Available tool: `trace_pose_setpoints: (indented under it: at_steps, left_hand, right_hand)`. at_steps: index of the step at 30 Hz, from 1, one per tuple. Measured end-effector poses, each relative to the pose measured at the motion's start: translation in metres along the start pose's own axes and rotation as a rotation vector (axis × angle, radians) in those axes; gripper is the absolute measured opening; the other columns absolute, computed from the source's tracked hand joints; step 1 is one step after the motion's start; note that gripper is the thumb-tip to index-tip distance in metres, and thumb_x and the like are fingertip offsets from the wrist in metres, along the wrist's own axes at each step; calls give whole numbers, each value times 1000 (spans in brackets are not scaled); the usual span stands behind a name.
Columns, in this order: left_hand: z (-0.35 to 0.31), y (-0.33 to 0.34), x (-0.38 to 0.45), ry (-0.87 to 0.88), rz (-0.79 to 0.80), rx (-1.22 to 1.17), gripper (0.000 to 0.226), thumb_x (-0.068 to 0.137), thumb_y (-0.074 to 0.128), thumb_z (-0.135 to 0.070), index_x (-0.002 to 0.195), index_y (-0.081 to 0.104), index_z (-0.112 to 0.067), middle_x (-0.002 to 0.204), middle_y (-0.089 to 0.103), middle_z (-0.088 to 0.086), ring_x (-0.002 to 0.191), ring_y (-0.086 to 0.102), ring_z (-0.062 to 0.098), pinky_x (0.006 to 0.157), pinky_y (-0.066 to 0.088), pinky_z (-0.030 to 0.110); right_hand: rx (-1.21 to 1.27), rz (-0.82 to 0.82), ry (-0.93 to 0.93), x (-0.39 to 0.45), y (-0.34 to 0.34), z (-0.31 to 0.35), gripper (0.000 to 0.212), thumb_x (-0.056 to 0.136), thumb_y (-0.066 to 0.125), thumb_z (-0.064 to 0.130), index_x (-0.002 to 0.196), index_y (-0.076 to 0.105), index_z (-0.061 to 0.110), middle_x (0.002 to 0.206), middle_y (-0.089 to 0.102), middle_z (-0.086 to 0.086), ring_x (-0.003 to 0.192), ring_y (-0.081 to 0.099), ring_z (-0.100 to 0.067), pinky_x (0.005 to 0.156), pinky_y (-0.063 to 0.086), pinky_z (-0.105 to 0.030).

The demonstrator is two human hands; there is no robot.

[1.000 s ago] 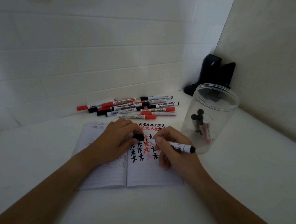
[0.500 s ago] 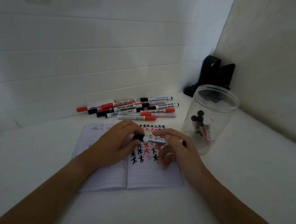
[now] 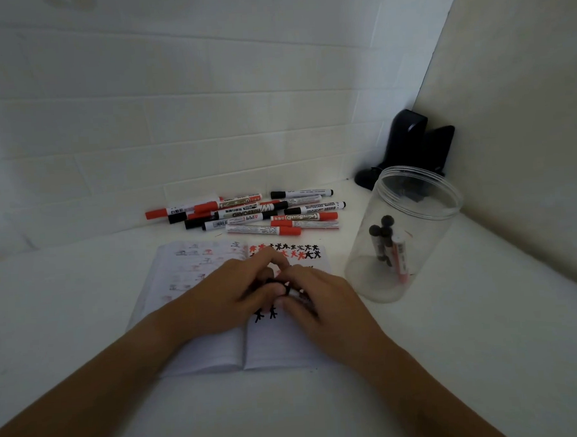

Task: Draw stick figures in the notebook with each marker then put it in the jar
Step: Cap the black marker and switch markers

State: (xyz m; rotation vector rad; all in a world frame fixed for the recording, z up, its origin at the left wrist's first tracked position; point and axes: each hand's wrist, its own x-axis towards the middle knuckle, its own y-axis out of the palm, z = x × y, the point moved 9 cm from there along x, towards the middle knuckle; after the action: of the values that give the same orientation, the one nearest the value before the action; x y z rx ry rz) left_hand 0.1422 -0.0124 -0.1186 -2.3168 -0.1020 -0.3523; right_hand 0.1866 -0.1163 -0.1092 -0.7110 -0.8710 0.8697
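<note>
Looks like the capping step to me: left hand [image 3: 224, 297] has its fingers curled around the small black marker cap [image 3: 273, 283], right hand [image 3: 321, 300] is wrapped round the white-barrelled black whiteboard marker [image 3: 298, 294], both meeting over the open lined paper notebook [image 3: 200, 356]. I'd line cap and tip up straight and push till it seats, so no ink smears the figures. Then it's a short trip right to the clear plastic jar [image 3: 377, 280], already holding a few markers, while the loose red and black marker pile [image 3: 246, 213] waits on the far side

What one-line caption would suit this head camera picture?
Both hands, left and right, cap a black marker over the notebook, beside the jar.
</note>
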Motion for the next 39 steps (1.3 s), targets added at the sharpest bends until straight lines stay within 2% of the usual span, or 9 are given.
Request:
trace_pose_setpoints:
  at_steps: [6, 11, 18, 21, 24, 27, 30, 34, 39]
  left_hand:
    - [14, -20, 1, -15, -140, 411, 39, 102, 26, -51, 111, 59, -32, 110, 53, -15, 109, 46, 7, 93, 40, 41]
    - [39, -18, -2, -95, -111, 445, 32, 97, 31, -52, 118, 54, -43, 124, 47, -20, 124, 36, 2, 104, 31, 41]
    - [45, -18, -1, -68, -116, 436, 31, 95, 37, -53, 119, 53, -44, 125, 47, -20, 125, 36, 4, 104, 31, 41]
    - [45, -18, -1, -63, -132, 412, 30, 94, 38, -51, 118, 54, -44, 124, 47, -20, 124, 37, 3, 104, 30, 40]
    - [45, -19, -1, -59, -157, 389, 27, 93, 41, -49, 116, 55, -43, 122, 48, -20, 123, 38, 3, 104, 31, 40]
    - [47, -19, -2, -68, -176, 388, 24, 93, 42, -47, 114, 54, -44, 121, 47, -21, 121, 39, 2, 103, 31, 40]
    - [48, -19, -3, -62, -207, 399, 24, 93, 44, -45, 115, 54, -42, 122, 49, -19, 122, 40, 3, 106, 31, 43]
    - [52, -19, -4, -64, -212, 403, 21, 95, 46, -42, 114, 54, -45, 123, 48, -25, 128, 38, 0, 111, 27, 46]
    - [53, -18, -4, -60, -204, 406, 23, 97, 43, -46, 118, 53, -45, 126, 49, -25, 130, 38, 0, 112, 28, 46]
  right_hand:
    - [-281, -49, 97, -1, 0, -11, 21, 104, 37, 37, 104, 51, 21, 91, 57, 5, 68, 50, -14, 58, 40, -30]
    - [-446, -150, 108, 4, 2, -5, 55, 95, 34, 70, 67, 49, 25, 57, 50, 9, 48, 45, -11, 47, 35, -25]
    - [-545, -210, 207, 9, -1, -12, 46, 83, 48, 51, 50, 34, 22, 41, 29, 8, 35, 23, -8, 42, 13, -18]
    - [-484, -225, 177, 8, -1, -12, 44, 90, 50, 50, 56, 39, 24, 46, 38, 9, 39, 29, -7, 42, 17, -18]
    - [-343, -253, 83, 6, 1, -6, 37, 100, 44, 51, 81, 56, 22, 71, 52, 8, 59, 43, -8, 51, 35, -23]
    - [-264, -165, 0, 5, 5, 4, 22, 104, 48, 31, 103, 62, 14, 97, 56, 0, 81, 50, -13, 71, 50, -32]
    - [-269, -182, -100, 7, -14, 23, 18, 101, 60, 21, 110, 68, 8, 105, 62, -6, 87, 58, -18, 74, 54, -37]
    - [-199, -415, -167, 14, -91, 57, 26, 99, 62, 28, 115, 69, 9, 99, 70, 0, 82, 61, -4, 76, 56, -21]
    - [-88, -815, -114, -2, -207, 64, 39, 100, 65, 18, 134, 47, 21, 91, 64, 14, 79, 64, 11, 75, 46, 1]
